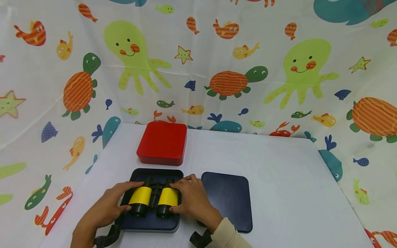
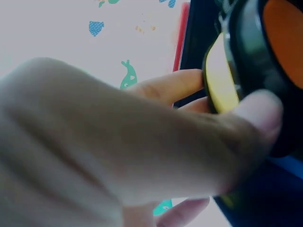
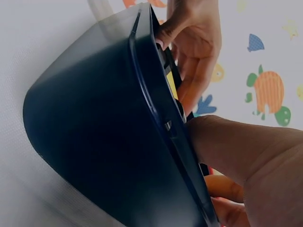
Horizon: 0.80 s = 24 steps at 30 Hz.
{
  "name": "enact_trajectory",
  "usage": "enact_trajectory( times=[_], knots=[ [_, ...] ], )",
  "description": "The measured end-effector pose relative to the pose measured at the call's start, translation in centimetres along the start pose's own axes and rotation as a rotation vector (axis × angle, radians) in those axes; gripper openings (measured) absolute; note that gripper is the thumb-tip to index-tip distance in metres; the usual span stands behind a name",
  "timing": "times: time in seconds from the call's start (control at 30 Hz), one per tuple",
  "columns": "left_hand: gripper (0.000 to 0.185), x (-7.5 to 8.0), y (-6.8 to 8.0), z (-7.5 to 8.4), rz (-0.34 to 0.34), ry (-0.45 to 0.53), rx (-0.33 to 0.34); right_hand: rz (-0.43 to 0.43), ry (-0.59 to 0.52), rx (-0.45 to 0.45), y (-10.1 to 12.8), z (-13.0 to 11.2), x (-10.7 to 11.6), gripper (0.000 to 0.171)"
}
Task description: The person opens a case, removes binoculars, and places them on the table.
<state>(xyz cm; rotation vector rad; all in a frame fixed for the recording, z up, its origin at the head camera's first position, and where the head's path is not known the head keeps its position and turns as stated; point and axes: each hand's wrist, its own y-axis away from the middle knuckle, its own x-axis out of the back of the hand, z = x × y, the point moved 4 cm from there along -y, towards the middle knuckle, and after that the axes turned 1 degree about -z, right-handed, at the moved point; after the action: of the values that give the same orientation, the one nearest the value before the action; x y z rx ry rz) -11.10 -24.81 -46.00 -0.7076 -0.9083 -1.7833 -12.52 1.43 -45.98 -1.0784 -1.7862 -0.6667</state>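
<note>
1. Binoculars [image 1: 154,199]: toy pair, two yellow barrels with black ends and a black bridge between them. They lie inside the dark blue box [image 1: 149,225], at the near left of the white table [image 1: 279,179], with the wide lens ends toward the wearer. In the left wrist view only one barrel [image 2: 222,75] shows, its yellow band blurred and its lens reading orange; the rest is cut off by the frame edge.
2. Left hand [image 1: 111,201]: grips the left barrel, thumb at the black lens end and fingers curled over the yellow band. The left wrist view is mostly filled by the blurred hand [image 2: 118,151]; the thumb tip presses the black rim.
3. Right hand [image 1: 189,199]: grips the right barrel in the same way, fingers over the top and thumb at the lens end. The sleeve and wrist are cut off at the lower frame edge.
4. Dark blue box, further: in the right wrist view its outer wall [image 3: 94,137] fills the frame and hides nearly all of the contents; only a sliver of yellow shows above the rim.
5. Dark blue lid [image 1: 229,199]: flat on the table just right of the box, its near edge partly hidden by the right forearm.
6. Red box [image 1: 162,143]: closed, behind the blue box, near the sea-creature cloth [image 1: 217,51].
</note>
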Motion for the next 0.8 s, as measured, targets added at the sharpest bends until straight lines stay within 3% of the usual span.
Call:
enact_trajectory(
  times=[0.33, 0.6, 0.8],
  knots=[
    [0.088, -0.2, 0.1, 0.9, 0.041, -0.078, 0.068, 0.044, -0.027, 0.003, 0.1, 0.0, -0.2, 0.066],
    [0.088, 0.1, 0.8, 1.7, 0.151, -0.134, -0.003, 0.139, -0.017, 0.047, 0.3, -0.3, -0.3, 0.067],
    [0.092, 0.6, 1.1, 1.8, 0.161, -0.127, 0.007, 0.178, -0.023, 0.091, 0.4, -0.5, -0.1, 0.069]
  ],
)
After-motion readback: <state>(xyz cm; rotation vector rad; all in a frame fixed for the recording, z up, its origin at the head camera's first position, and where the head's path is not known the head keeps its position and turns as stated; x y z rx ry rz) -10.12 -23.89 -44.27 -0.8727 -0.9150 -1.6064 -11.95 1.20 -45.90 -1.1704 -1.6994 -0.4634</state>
